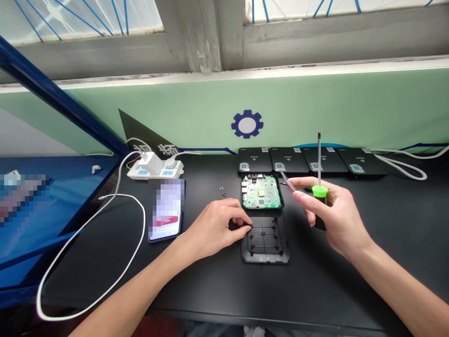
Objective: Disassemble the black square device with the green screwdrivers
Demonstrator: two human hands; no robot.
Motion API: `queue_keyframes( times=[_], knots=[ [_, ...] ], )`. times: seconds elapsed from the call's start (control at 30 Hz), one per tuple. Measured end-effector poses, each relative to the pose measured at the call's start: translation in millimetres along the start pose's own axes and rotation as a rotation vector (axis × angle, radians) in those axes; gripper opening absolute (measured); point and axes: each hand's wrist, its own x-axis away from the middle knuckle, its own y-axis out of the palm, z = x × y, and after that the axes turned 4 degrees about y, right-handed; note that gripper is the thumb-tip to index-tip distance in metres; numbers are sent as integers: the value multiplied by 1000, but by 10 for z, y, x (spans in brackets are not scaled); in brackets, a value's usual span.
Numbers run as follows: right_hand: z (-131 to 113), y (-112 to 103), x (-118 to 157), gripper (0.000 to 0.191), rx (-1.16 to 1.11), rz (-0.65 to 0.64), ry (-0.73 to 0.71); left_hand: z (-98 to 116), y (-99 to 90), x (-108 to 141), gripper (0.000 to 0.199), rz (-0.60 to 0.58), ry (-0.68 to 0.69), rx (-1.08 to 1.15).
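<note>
My left hand (224,224) pinches the left edge of a black plastic cover (264,238), which lies with its ribbed inside up. Just beyond the cover sits an open black box with a green circuit board (262,192) in it. My right hand (328,210), to the right of the box, holds a screwdriver (319,192) with a green and black handle, its shaft pointing up. Between the thumb and forefinger of that hand is a thin, clear-handled tool (288,181), its tip near the box's upper right corner. Small screws (222,191) lie left of the box.
Several closed black boxes (289,160) stand in a row behind the open one. To the left are a phone (166,210), a white power strip (155,169) with plugs, and a looped white cable (143,224). Another white cable (403,166) lies at the back right.
</note>
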Motion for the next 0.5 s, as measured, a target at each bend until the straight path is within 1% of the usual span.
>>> queue_keyframes(
  times=[0.23,0.33,0.37,0.4,0.47,0.5],
  knots=[
    [-79,25,-7,62,-290,-86,122,98,-57,-12,8,33,-24,-4],
    [-127,17,-19,57,-392,-118,151,123,-81,-37,6,70,-44,29],
    [-136,13,-25,55,-422,-122,152,131,-91,-44,8,91,-52,42],
    [-142,9,-30,54,-447,-127,151,138,-100,-48,17,110,-67,55],
    [-145,1,-39,53,-483,-140,154,150,-115,-48,42,142,-100,77],
    [-144,-3,-41,53,-497,-148,156,153,-119,-44,47,164,-111,92]
  ],
)
